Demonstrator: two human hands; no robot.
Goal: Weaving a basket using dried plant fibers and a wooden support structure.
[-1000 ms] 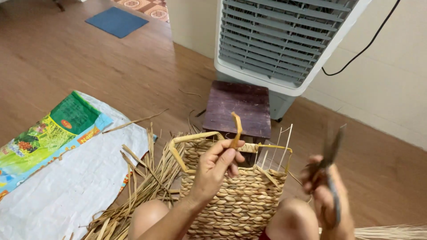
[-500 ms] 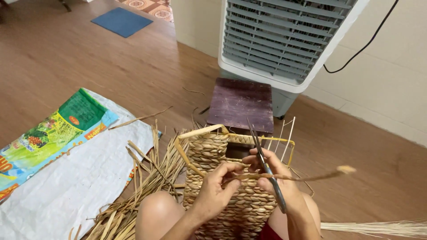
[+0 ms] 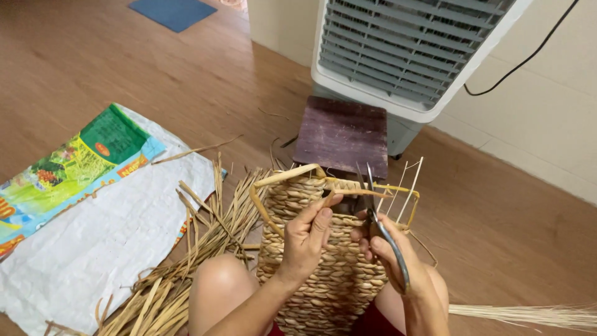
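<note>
Wooden floor all around, with a white air cooler and a dark little stool up front. Woven basket sits between the knees, right under both hands. Left hand is pinched shut on a strand at the rim, and right hand is wrapped around scissors, blades pointing up just beside it. Loose reeds spill onto a printed sack on the left.
</note>
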